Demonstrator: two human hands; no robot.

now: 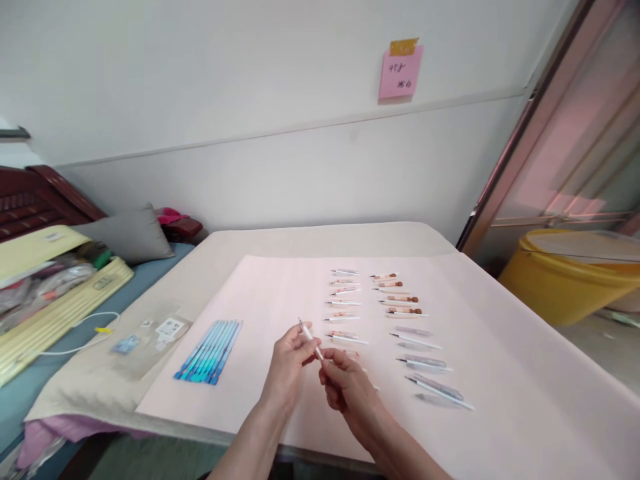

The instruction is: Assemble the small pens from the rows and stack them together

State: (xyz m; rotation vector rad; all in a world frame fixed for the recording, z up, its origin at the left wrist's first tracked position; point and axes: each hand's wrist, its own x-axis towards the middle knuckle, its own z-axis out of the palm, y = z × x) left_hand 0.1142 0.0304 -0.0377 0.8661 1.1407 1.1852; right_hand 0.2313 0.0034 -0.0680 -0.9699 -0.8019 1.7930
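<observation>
A slim white pen (pixel 309 335) is held slantwise between both hands above the table, its dark narrow tip pointing up and left. My left hand (pixel 289 357) pinches its middle between thumb and fingers. The fingertips of my right hand (pixel 347 383) are closed on its lower end. Just beyond and beside my right hand, pen parts with pale refills lie in a column, among them a pink-patterned piece (pixel 343 335). Part of this column is hidden behind my right hand.
Blue pens (pixel 213 350) lie side by side at left. Further right are brown-topped pen parts (pixel 405 311) and greyish barrels with refills (pixel 437 387). Clear plastic bags (pixel 160 337) lie near the left edge. A yellow bin (pixel 565 277) stands right; a pink note (pixel 400 73) hangs on the wall.
</observation>
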